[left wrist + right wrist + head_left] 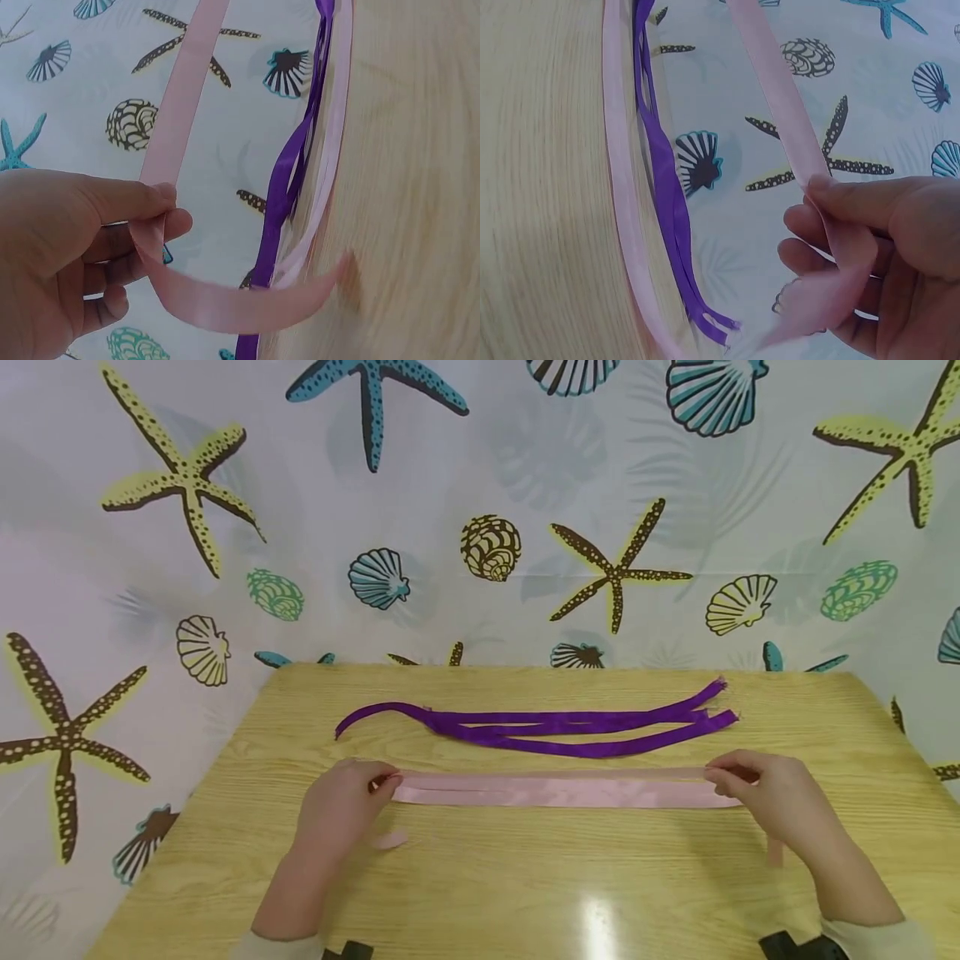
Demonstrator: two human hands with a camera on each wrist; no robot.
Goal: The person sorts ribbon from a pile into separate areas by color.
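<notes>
A pink satin ribbon (555, 773) stretches straight between my two hands. My left hand (337, 810) pinches it between thumb and forefinger, and its loose tail (232, 309) curls down toward the table. At the other side my right hand (783, 802) pinches the ribbon likewise, with a tail (817, 300) drooping past the fingers. Beneath the held ribbon lies pink ribbon (570, 793), spread lengthwise on the tabletop; whether it is one strip or more I cannot tell. Farther back, several purple ribbon strands (453, 727) lie bunched at left and fanned out at right, with frayed ends.
The light wood table (525, 877) ends at a white cloth (435, 502) printed with starfish and shells, which hangs behind it and at the sides. A bright light reflection (597, 918) shows on the wood near the front.
</notes>
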